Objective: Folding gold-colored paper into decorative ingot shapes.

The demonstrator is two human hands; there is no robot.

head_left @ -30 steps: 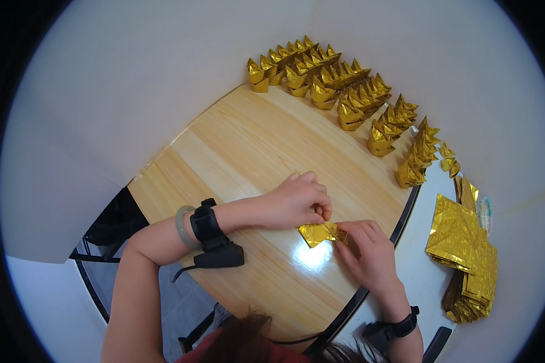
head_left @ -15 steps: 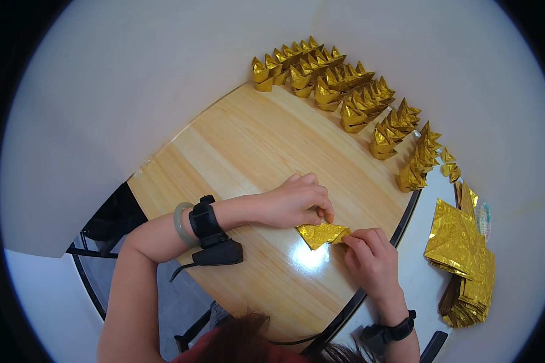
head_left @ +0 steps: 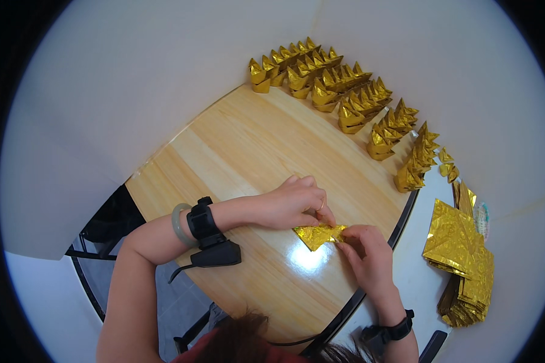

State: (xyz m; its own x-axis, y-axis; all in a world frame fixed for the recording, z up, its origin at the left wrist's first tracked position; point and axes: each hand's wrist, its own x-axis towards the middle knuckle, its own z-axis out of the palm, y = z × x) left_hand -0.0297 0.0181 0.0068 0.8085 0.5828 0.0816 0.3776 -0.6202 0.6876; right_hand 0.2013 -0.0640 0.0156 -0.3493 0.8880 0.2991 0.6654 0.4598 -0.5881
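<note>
A folded piece of gold foil paper (head_left: 313, 236), with a point toward me, lies on the wooden table (head_left: 248, 145). My left hand (head_left: 300, 202) comes in from the left with fingers curled and closed, its fingertips holding the paper's upper edge. At the paper's right corner, my right hand (head_left: 367, 251) pinches between thumb and forefinger. The folds under the fingertips are partly hidden. A black strapped device (head_left: 207, 227) and a pale green bangle (head_left: 180, 225) circle my left forearm; a black strap (head_left: 399, 330) is on my right wrist.
Several rows of folded gold paper ingots (head_left: 364, 112) stand along the table's far right side. Stacks of gold foil sheets (head_left: 449, 239) lie on the white surface (head_left: 427, 269) at the right, beyond the table's dark edge. Small gold folded pieces (head_left: 448, 170) sit above them.
My right thumb and forefinger have shifted slightly left and now pinch the paper's right corner, which looks more folded in. My left hand stays at the upper edge.
</note>
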